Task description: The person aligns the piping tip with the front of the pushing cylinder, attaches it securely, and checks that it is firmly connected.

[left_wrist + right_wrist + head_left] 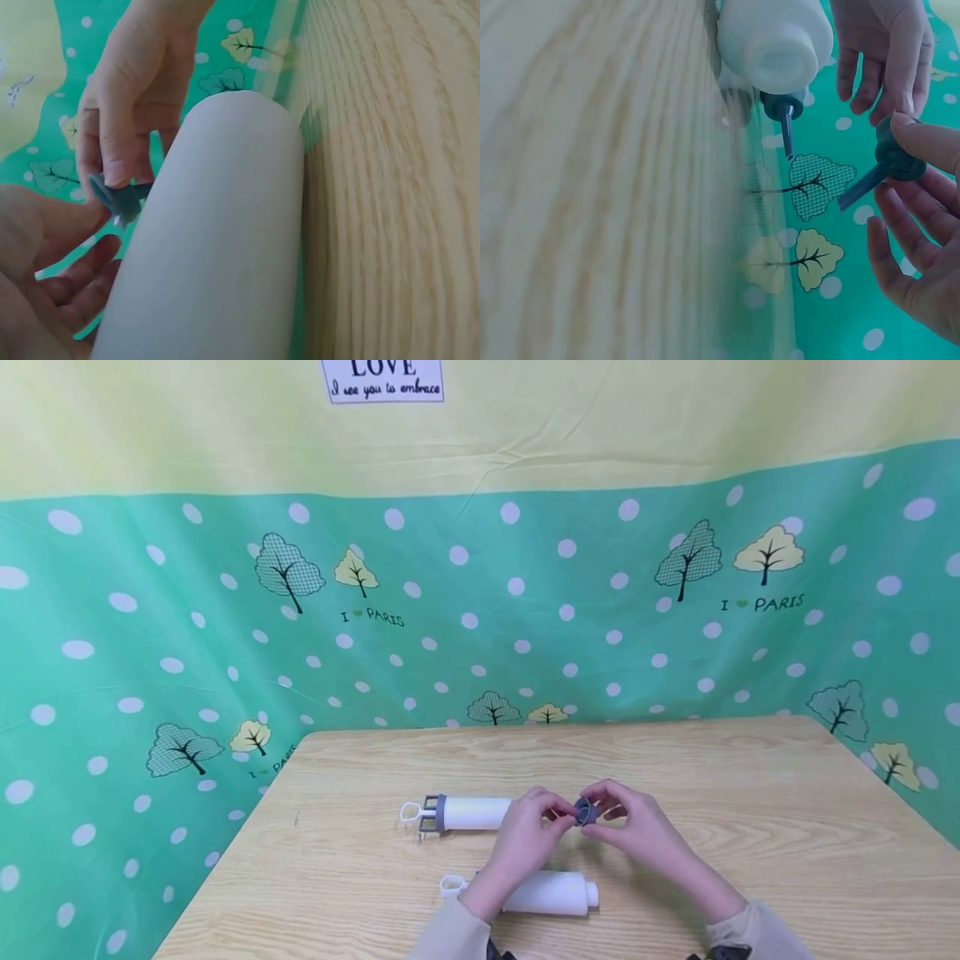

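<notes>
A small grey nozzle cap [585,811] with a thin spout [862,187] is held up over the table between both hands. My right hand [633,827] pinches it with thumb and fingers. From the other side, my left hand [528,831] pinches its rim between thumb and forefinger. Below the hands lies a white syringe-like tube [551,893], its bare neck [592,894] pointing right and a white pull handle [453,884] at its left end. Beyond it, a second white tube [476,813] lies partly hidden by my left hand.
The far tube has a grey collar [440,814], a white loop handle [409,812] and a grey nozzle [784,109] at its other end. Both tubes lie crosswise on the wooden table [787,827]. A green and yellow printed curtain [517,652] hangs behind the table's back edge.
</notes>
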{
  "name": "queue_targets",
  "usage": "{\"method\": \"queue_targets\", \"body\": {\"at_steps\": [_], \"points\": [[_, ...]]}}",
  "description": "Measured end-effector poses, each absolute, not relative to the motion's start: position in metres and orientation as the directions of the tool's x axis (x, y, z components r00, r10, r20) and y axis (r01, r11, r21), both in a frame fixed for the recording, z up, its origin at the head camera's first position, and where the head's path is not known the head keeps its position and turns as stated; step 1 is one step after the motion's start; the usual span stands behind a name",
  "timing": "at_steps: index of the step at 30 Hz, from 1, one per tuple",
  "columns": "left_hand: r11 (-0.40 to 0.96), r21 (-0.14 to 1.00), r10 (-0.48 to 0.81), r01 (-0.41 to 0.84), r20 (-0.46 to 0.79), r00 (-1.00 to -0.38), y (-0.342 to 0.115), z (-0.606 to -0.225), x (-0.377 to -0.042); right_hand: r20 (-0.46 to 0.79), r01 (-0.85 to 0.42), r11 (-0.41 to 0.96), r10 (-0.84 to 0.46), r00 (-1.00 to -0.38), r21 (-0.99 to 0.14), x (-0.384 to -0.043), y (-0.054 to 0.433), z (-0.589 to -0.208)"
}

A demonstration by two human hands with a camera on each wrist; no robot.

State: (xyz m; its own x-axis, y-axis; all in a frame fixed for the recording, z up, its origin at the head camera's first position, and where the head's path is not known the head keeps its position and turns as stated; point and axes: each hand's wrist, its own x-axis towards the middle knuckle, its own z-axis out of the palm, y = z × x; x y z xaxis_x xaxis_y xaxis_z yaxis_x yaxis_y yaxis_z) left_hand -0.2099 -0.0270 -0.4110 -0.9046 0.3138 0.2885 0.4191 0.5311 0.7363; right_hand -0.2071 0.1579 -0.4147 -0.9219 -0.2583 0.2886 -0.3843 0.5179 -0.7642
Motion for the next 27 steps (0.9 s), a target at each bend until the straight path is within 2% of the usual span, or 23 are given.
{"method": "queue_targets", "body": {"at_steps": [4,7,15,21,27], "points": [[0.572,0.718,0.355,0.397,0.220,-0.909,-0.036,-0.409,-0.207,0.276,-0.384,0.520,-0.275,-0.921,-0.763,-0.207,0.162,-0.418],[0.595,0.681,0.424,0.427,0.185,-0.886,-0.044,-0.411,-0.207,0.278,-0.402,0.518,-0.302,-0.912,-0.756,-0.205,0.165,-0.420],[0.641,0.463,0.663,0.612,0.067,-0.745,-0.058,-0.414,-0.200,0.230,-0.392,0.548,-0.343,-0.911,-0.739,-0.201,0.174,-0.424],[0.624,0.318,0.738,0.714,0.060,-0.672,-0.058,-0.416,-0.196,0.233,-0.415,0.538,-0.374,-0.898,-0.734,-0.197,0.177,-0.425],[0.602,0.339,0.753,0.723,0.062,-0.656,-0.058,-0.418,-0.197,0.219,-0.412,0.541,-0.387,-0.896,-0.733,-0.195,0.178,-0.426]]}}
